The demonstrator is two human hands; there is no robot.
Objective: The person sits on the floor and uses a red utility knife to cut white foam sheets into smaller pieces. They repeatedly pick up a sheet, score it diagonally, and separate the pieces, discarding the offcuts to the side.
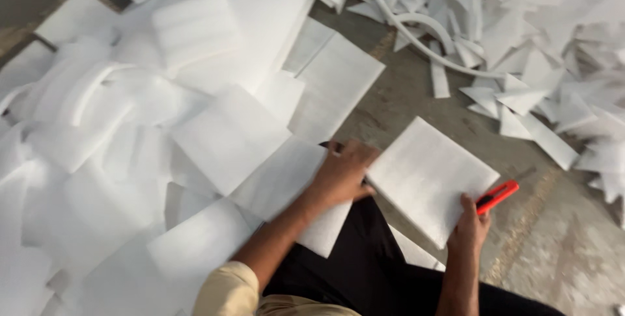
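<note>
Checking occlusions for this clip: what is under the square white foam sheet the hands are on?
The foam sheet rests on the person's dark trouser leg and the concrete floor. Left hand holds its edge; right hand grips a red cutter. Anything directly beneath is covered.

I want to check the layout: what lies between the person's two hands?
In the head view, a square white foam sheet spans from the left hand to the right hand, which holds a red cutter.

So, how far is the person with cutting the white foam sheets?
Done, it seems: a heap of white foam offcuts lies on the grey concrete floor. In hand: the left hand and the right hand hold a square white foam sheet; the right also grips a red utility knife. Left: many loose white foam sheets lie spread beside the person.
</note>
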